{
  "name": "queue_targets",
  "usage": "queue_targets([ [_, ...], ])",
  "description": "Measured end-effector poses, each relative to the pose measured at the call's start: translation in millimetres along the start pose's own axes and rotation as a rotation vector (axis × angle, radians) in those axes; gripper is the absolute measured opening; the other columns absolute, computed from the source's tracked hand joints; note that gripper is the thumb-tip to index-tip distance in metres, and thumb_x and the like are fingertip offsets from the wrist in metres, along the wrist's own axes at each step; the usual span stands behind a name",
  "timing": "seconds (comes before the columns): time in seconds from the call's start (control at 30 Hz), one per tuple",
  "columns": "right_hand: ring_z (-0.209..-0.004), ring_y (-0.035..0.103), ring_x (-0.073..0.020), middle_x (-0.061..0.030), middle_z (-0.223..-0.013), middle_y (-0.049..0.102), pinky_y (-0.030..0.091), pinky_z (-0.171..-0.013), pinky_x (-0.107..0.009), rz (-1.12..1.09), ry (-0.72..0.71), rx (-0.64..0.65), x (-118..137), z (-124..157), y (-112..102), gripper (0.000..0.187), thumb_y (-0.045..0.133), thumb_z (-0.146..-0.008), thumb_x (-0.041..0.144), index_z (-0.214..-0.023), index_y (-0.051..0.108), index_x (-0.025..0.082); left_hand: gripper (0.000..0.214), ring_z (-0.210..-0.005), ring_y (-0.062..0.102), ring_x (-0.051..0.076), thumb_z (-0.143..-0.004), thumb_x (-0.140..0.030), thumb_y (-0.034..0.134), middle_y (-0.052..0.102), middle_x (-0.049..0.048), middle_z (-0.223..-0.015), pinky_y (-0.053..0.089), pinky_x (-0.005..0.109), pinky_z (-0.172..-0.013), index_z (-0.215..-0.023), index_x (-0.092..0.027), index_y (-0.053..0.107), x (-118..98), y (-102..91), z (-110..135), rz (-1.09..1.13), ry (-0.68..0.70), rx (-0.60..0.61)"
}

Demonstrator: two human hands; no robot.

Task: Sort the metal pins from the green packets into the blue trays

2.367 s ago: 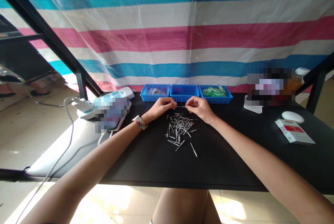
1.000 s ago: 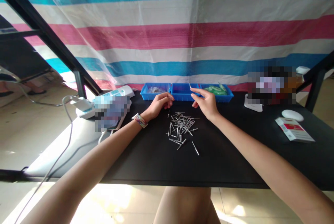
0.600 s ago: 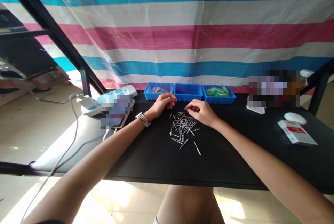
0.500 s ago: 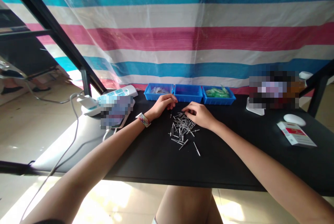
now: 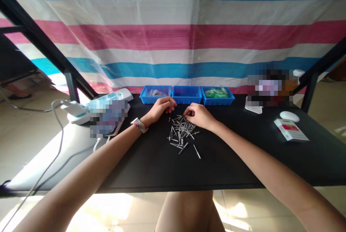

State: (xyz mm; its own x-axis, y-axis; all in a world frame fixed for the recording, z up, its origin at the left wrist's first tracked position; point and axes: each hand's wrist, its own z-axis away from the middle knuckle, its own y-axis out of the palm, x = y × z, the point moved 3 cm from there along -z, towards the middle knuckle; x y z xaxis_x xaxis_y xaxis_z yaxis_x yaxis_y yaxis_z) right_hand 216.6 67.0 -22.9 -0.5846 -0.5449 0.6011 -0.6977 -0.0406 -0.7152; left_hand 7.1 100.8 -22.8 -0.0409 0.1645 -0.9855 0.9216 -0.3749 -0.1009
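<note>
A loose pile of silver blind rivets (image 5: 183, 129) lies on the black table, with a single rivet (image 5: 197, 151) apart at its near right. At the far right edge of the pile is my right hand (image 5: 199, 115), thumb and forefinger pinched together at a rivet. My left hand (image 5: 162, 108) rests just beyond the pile on the left, its fingers curled closed; what they hold is hidden. A thin rivet (image 5: 169, 119) shows just below those fingers; whether it is held or lying on the table is unclear. A woven band circles my left wrist.
Three blue bins stand behind my hands: a left bin (image 5: 144, 97) with clear bags, a middle bin (image 5: 186, 99), and a right bin (image 5: 229, 101) with green packets. A power strip (image 5: 124, 95) and cable are left. A white mouse (image 5: 289, 116) and box (image 5: 291, 130) sit right.
The whole view has shifted, so the scene sits further left. My right hand's fingers have drawn closer together at the pile's edge. My left hand has hardly moved.
</note>
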Motion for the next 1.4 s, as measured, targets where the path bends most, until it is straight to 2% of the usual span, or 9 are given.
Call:
queue_targets([
  [0.3, -0.069, 0.056, -0.0138, -0.0015, -0.084, 0.065, 0.041, -0.066, -0.027, 0.059, -0.004, -0.046, -1.4, 2.6, -9.2, 0.013, 0.069, -0.077, 0.007, -0.074, 0.066, 0.02, 0.026, -0.058, 0.056, 0.012, -0.083, -0.041, 0.071, 0.065, 0.0023, -0.068, 0.037, 0.023, -0.052, -0.085, -0.015, 0.07, -6.4, 3.4, 1.5, -0.031, 0.009, 0.008],
  [0.47, -0.065, 0.059, -0.0145, -0.0006, -0.076, 0.067, 0.046, -0.064, -0.027, -0.353, 0.116, -0.133, -11.3, -0.9, -7.4, 0.004, 0.068, -0.08, 0.023, -0.079, 0.065, 0.02, 0.029, -0.061, 0.057, 0.012, -0.079, -0.042, 0.078, 0.069, 0.0029, -0.072, 0.041, 0.022, -0.055, -0.088, -0.015, 0.075, -10.1, 6.5, 3.4, -0.138, 0.012, 0.051],
  [0.57, -0.07, 0.062, -0.0162, -0.0023, -0.081, 0.068, 0.05, -0.063, -0.028, -0.553, 0.15, -0.185, -13.3, -3.6, -2.8, 0.015, 0.07, -0.079, 0.032, -0.088, 0.067, 0.021, 0.035, -0.065, 0.059, 0.013, -0.079, -0.047, 0.082, 0.074, 0.0055, -0.081, 0.045, 0.023, -0.058, -0.091, -0.015, 0.079, -11.1, 8.7, 4.0, -0.164, 0.03, 0.089],
  [0.63, -0.067, 0.061, -0.0153, -0.0019, -0.083, 0.068, 0.049, -0.06, -0.027, -0.594, 0.153, -0.191, -11.1, -3.6, -0.2, 0.022, 0.07, -0.078, 0.033, -0.096, 0.069, 0.021, 0.036, -0.067, 0.06, 0.013, -0.08, -0.05, 0.082, 0.077, 0.0075, -0.087, 0.047, 0.024, -0.061, -0.09, -0.015, 0.08, -11.6, 9.9, 4.6, -0.161, 0.038, 0.104],
  [0.77, -0.059, 0.057, -0.0121, 0.0011, -0.078, 0.066, 0.045, -0.056, -0.025, -0.541, 0.131, -0.17, -0.9, 0.9, 1.8, 0.029, 0.069, -0.079, 0.025, -0.108, 0.072, 0.021, 0.038, -0.067, 0.061, 0.013, -0.082, -0.051, 0.082, 0.078, 0.0087, -0.09, 0.049, 0.024, -0.062, -0.089, -0.014, 0.08, -13.6, 12.4, 6.3, -0.154, 0.064, 0.092],
  [0.93, -0.052, 0.055, -0.0084, 0.004, -0.076, 0.066, 0.043, -0.051, -0.021, -0.514, 0.077, -0.097, 12.6, 5.4, 1.9, 0.052, 0.069, -0.081, 0.02, -0.133, 0.067, 0.023, 0.037, -0.068, 0.062, 0.013, -0.085, -0.05, 0.081, 0.074, 0.0061, -0.083, 0.049, 0.024, -0.063, -0.088, -0.013, 0.077, -16.5, 19.6, 10.2, -0.207, 0.123, 0.096],
  [1.07, -0.052, 0.064, -0.0096, 0.0031, -0.079, 0.069, 0.047, -0.049, -0.02, -0.551, 0.088, -0.082, 16.1, 6.4, 2.1, 0.044, 0.07, -0.081, 0.02, -0.124, 0.067, 0.02, 0.035, -0.071, 0.062, 0.014, -0.088, -0.049, 0.078, 0.072, 0.0054, -0.083, 0.047, 0.025, -0.064, -0.088, -0.013, 0.077, -20.0, 22.1, 12.9, -0.299, 0.188, 0.054],
  [1.2, -0.053, 0.07, -0.0133, 0.0026, -0.083, 0.071, 0.051, -0.047, -0.021, -0.607, 0.112, -0.091, 17.7, 8.4, 1.6, 0.038, 0.074, -0.081, 0.025, -0.117, 0.062, 0.023, 0.031, -0.078, 0.064, 0.016, -0.09, -0.046, 0.077, 0.074, 0.0061, -0.089, 0.048, 0.027, -0.07, -0.091, -0.015, 0.078, -23.4, 22.8, 14.2, -0.383, 0.22, 0.05],
  [1.4, -0.056, 0.071, -0.0152, -0.0006, -0.086, 0.074, 0.055, -0.05, -0.024, -0.679, 0.126, -0.106, 20.3, 9.0, -0.7, 0.019, 0.072, -0.085, 0.029, -0.099, 0.061, 0.023, 0.027, -0.076, 0.064, 0.016, -0.09, -0.04, 0.075, 0.073, 0.0052, -0.085, 0.048, 0.025, -0.067, -0.088, -0.014, 0.072, -25.0, 24.3, 17.4, -0.313, 0.19, 0.08],
])
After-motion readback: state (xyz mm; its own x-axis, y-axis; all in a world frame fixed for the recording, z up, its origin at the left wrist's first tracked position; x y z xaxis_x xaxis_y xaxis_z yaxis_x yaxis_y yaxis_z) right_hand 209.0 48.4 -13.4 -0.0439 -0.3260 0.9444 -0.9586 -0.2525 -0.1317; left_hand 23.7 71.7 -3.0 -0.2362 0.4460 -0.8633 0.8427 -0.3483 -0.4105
